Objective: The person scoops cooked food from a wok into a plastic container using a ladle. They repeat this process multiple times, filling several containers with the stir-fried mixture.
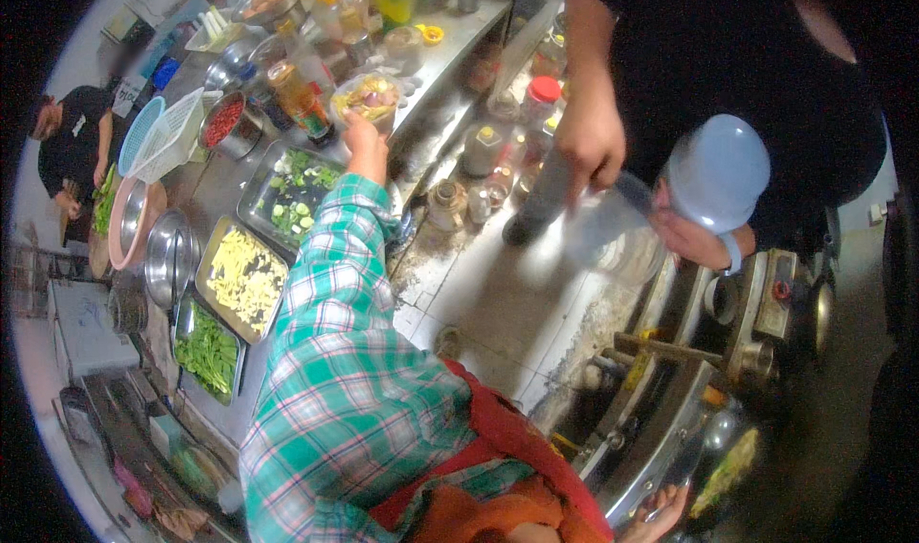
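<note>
My left hand (366,145), at the end of a green plaid sleeve, grips the near edge of a small bowl of yellowish food pieces (367,98) over the steel counter. A sauce bottle (298,94) stands just left of it. Trays of chopped scallions (291,195), pale yellow strips (246,277) and leafy greens (208,353) lie nearer me. My right hand (657,511) is low at the right, its fingers partly curled by the stove's metal edge; whether it holds something is unclear. Beside it is a pan with greenish food (725,471).
Across from me a person in black handles clear plastic containers (718,173), one blurred. Jars and bottles (449,202) stand below the counter's edge. The stove (660,428) lies to the right. A metal pot of red chopped food (230,123) is at the left; another person stands far left.
</note>
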The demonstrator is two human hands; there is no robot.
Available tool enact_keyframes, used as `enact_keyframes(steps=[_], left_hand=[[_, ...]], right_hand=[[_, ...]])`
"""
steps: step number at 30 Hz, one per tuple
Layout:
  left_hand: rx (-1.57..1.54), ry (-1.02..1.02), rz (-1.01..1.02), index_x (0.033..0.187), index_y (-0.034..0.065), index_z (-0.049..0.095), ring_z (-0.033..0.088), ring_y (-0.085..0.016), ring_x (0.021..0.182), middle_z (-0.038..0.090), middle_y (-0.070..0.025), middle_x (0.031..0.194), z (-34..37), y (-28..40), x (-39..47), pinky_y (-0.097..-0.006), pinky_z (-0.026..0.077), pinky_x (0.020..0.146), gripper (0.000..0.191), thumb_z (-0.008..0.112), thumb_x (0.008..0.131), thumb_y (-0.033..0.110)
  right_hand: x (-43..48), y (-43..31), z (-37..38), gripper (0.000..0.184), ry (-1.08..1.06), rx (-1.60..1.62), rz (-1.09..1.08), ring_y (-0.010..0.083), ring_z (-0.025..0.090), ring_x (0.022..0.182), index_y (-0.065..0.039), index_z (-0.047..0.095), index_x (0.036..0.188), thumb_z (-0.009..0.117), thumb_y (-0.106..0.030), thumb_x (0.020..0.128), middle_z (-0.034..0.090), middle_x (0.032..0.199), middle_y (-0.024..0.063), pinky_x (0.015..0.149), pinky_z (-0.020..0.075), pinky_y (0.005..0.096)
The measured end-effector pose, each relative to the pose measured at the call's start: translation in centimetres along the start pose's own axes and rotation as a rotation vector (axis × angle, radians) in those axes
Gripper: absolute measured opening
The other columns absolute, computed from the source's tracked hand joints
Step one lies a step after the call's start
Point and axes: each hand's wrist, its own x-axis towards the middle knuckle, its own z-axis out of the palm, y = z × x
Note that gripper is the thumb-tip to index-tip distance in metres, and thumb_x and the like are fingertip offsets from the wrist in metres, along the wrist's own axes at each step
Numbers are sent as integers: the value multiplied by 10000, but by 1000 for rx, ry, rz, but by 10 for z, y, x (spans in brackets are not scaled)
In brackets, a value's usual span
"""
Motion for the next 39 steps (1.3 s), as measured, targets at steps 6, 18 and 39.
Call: enact_keyframes(steps=[6,18,39], left_hand=[[-136,-77,-95,1343,49,389,496,-323,1189,425,-125,1372,1,19,-15,-509,449,944,638,396,938,542],[449,-1268,-754,1491,118,131,372,-387,1308,365,-223,1417,-36,-9,-333,-546,339,1031,979,423,798,746],[792,-1282,-930,1402,106,388,449,-340,1182,364,-200,1384,-30,-292,-906,-503,396,992,772,381,875,670]], right_hand=[[13,2,25,308,-25,213,-24,51,371,379,-211,472,715,560,-450,888,427,522,-82,313,213,204],[104,-14,24,449,-151,373,-155,51,465,486,-103,430,1354,525,-172,921,546,739,5,413,421,197],[681,-63,-390,428,221,-976,-336,405,581,1030,-160,521,1283,445,-208,865,616,1093,235,885,461,480]])
